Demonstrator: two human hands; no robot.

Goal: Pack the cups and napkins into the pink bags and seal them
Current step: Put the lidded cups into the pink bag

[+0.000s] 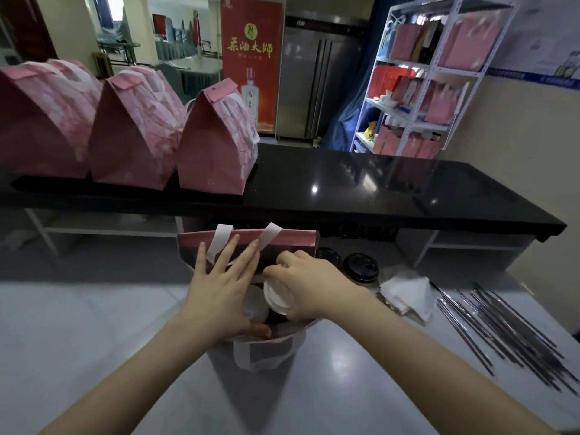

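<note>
1. Three sealed pink bags [131,130] line the black raised table [376,189].
2. An open pink bag [298,240] stands on the white table [78,324] below.
3. The left hand [219,293] lies across the bag's mouth, grip open, fingers spread.
4. The right hand [314,284], grip closed round a white-lidded cup [276,298], holds it in the bag's mouth.
5. Crumpled napkins [405,293] and black-lidded cups [360,267] sit just right of the bag.
</note>
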